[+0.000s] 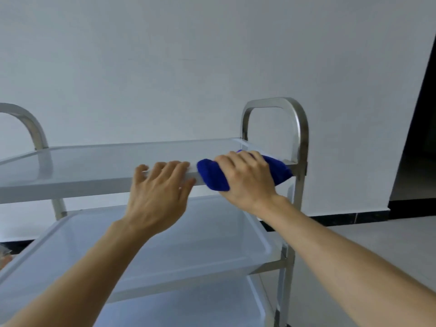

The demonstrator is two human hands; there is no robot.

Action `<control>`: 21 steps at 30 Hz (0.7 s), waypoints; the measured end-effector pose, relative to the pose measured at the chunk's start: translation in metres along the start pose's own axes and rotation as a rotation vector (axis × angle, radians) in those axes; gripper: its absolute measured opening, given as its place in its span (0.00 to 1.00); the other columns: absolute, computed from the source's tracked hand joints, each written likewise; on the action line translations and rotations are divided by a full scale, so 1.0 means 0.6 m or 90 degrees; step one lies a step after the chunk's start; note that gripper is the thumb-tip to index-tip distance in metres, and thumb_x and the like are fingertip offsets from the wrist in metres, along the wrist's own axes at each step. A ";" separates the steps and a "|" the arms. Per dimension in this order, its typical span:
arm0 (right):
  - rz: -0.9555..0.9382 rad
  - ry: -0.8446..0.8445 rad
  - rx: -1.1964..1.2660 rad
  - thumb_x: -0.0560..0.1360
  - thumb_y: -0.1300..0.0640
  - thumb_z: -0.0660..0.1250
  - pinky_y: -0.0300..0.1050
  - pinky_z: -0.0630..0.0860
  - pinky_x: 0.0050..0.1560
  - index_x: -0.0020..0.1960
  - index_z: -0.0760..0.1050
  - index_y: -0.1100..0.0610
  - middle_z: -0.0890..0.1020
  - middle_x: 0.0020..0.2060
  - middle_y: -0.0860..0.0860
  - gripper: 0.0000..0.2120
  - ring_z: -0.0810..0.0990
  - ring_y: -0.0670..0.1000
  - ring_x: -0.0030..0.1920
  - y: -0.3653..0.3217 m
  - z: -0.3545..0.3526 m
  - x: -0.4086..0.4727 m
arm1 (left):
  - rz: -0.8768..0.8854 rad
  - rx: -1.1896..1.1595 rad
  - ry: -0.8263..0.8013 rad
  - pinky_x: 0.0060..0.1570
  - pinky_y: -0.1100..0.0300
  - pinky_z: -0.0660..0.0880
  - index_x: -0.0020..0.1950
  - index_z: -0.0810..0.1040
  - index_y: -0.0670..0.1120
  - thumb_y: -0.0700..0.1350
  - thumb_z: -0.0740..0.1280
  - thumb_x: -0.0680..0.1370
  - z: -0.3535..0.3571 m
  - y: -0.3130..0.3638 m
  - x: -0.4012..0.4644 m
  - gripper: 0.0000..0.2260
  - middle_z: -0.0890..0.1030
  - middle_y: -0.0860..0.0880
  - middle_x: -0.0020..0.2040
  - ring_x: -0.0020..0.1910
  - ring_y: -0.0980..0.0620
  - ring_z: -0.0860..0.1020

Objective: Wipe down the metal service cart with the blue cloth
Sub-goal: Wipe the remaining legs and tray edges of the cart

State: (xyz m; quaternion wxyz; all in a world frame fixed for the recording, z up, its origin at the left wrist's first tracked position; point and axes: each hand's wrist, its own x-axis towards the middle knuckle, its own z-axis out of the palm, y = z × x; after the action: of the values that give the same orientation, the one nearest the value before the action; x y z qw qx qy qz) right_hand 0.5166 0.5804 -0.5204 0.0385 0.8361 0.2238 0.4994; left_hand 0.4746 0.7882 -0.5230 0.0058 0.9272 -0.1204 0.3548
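Note:
The metal service cart [82, 182] has three tray shelves and curved handle frames at both ends. My right hand [247, 178] grips the bunched blue cloth [212, 173] and presses it over the near rim of the top shelf, close to the right handle frame [299, 128]. Just left of the cloth, my left hand [160, 185] holds that same rim, fingers over the top and thumb under it. Part of the cloth is hidden under my right hand.
The middle shelf [266, 246] and bottom shelf [236, 310] lie below my arms. A white wall stands right behind the cart. A dark doorway [420, 138] opens at the right, with tiled floor [377, 241] beside the cart.

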 end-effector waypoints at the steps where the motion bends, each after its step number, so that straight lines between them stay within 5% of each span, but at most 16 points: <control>1: -0.018 -0.004 0.002 0.69 0.54 0.70 0.54 0.75 0.48 0.56 0.78 0.57 0.83 0.44 0.53 0.16 0.81 0.59 0.44 -0.004 0.000 0.003 | -0.006 0.011 0.018 0.63 0.46 0.64 0.69 0.71 0.53 0.58 0.50 0.82 0.002 -0.006 -0.005 0.20 0.78 0.55 0.64 0.62 0.49 0.75; 5: -0.107 -0.051 0.022 0.72 0.55 0.69 0.55 0.77 0.49 0.61 0.76 0.56 0.83 0.49 0.52 0.18 0.81 0.58 0.46 0.032 -0.009 0.002 | -0.003 0.025 0.042 0.58 0.47 0.65 0.65 0.73 0.54 0.60 0.50 0.81 0.001 -0.047 -0.014 0.20 0.80 0.55 0.56 0.54 0.47 0.77; 10: -0.062 -0.081 -0.020 0.72 0.55 0.69 0.55 0.76 0.51 0.62 0.76 0.56 0.83 0.51 0.52 0.19 0.81 0.58 0.48 0.086 -0.012 -0.024 | 0.001 -0.032 0.053 0.60 0.51 0.62 0.65 0.71 0.58 0.61 0.49 0.81 0.001 -0.071 -0.013 0.18 0.78 0.61 0.56 0.55 0.51 0.74; 15: -0.008 -0.026 -0.020 0.70 0.54 0.72 0.54 0.76 0.50 0.58 0.77 0.56 0.83 0.47 0.53 0.17 0.81 0.59 0.45 0.025 0.001 -0.008 | -0.004 -0.036 0.077 0.58 0.50 0.61 0.63 0.72 0.56 0.59 0.51 0.81 0.008 -0.063 -0.013 0.17 0.79 0.59 0.55 0.53 0.51 0.73; 21: -0.087 -0.005 0.009 0.71 0.60 0.68 0.54 0.75 0.51 0.62 0.75 0.56 0.82 0.50 0.52 0.19 0.80 0.58 0.47 -0.006 0.009 0.009 | -0.011 -0.038 0.067 0.60 0.50 0.61 0.64 0.71 0.57 0.60 0.50 0.81 0.010 -0.071 -0.014 0.17 0.78 0.59 0.55 0.54 0.50 0.73</control>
State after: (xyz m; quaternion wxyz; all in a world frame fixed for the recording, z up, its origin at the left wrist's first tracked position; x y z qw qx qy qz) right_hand 0.5221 0.5866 -0.5196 0.0673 0.8210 0.2841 0.4906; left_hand 0.4821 0.8305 -0.5295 0.0428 0.9076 -0.1227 0.3993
